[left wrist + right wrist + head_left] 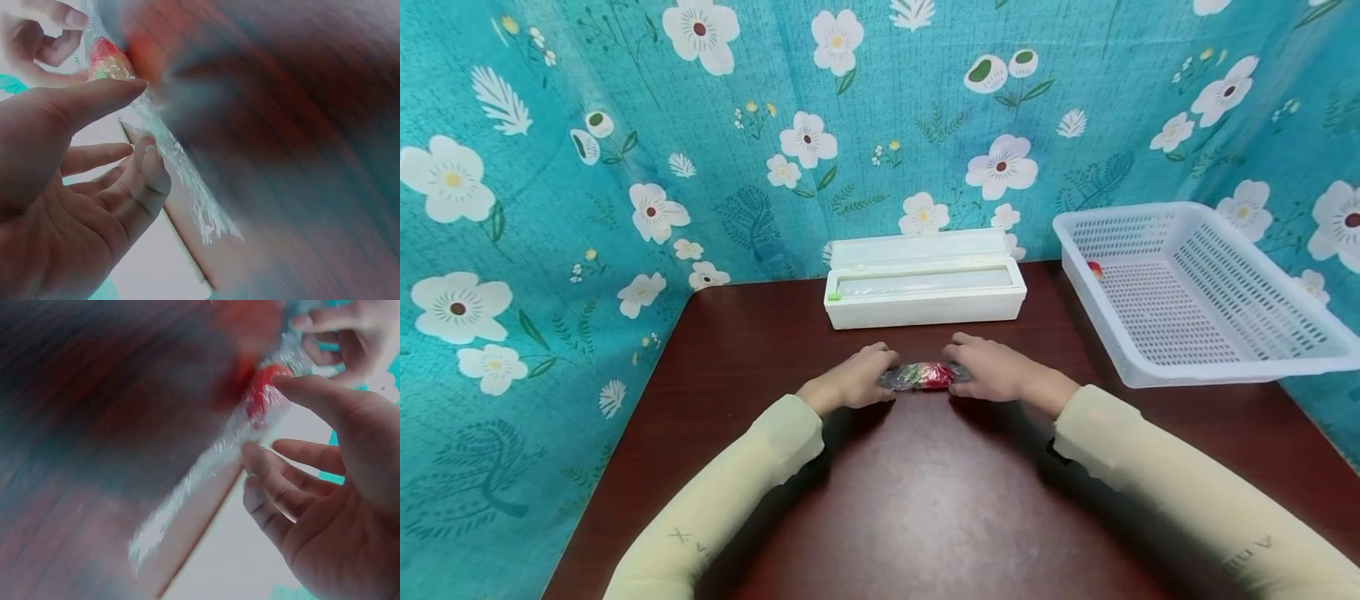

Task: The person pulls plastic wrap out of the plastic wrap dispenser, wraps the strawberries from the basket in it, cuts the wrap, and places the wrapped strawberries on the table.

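A red, yellow and green fruit-like thing (936, 375) lies wrapped in clear cling film (181, 169) between my two hands, close over the table. My left hand (859, 377) holds the film on the left side, its thumb and curled fingers on either side of the wrap. On the right, my right hand (996, 371) grips the film in the same way, its thumb (300, 390) overlapping the red part in the right wrist view. Loose film ends trail out past both hands in the wrist views. The exact kind of the wrapped thing is hard to see through the shiny film.
Behind my hands stands a long white cling film box (925, 308), lid raised, with a green piece at its left end. A white plastic basket (1240, 372) sits at the right, a small red and yellow thing (1095, 269) inside. A floral curtain (880, 100) backs the dark table (895, 500).
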